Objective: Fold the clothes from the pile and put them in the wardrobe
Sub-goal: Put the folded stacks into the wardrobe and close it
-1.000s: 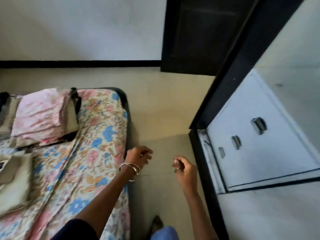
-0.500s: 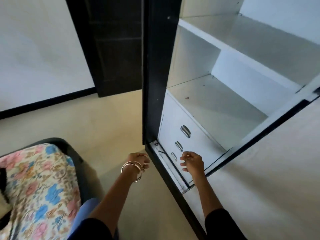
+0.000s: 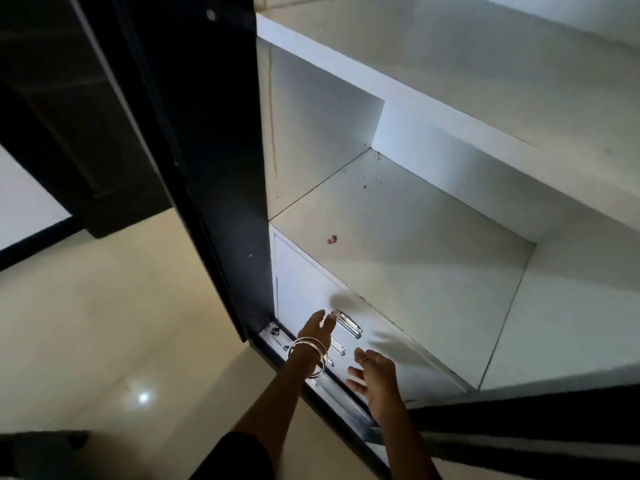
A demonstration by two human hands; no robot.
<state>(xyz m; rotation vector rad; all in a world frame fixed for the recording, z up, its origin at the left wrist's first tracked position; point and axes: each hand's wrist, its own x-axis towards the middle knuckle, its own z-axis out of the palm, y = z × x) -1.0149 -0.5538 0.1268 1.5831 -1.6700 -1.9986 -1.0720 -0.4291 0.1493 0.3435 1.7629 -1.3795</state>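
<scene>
the fingers of the left hand are straight, almost at the top drawer handle; the right hand is spread, holding nothing. the wardrobe stands open, no clothes in view. next, i think: fetch a folded piece.

Glossy beige floor, dark door at left, white wall.

Drawer handles below shelf; floor left of wardrobe.
</scene>
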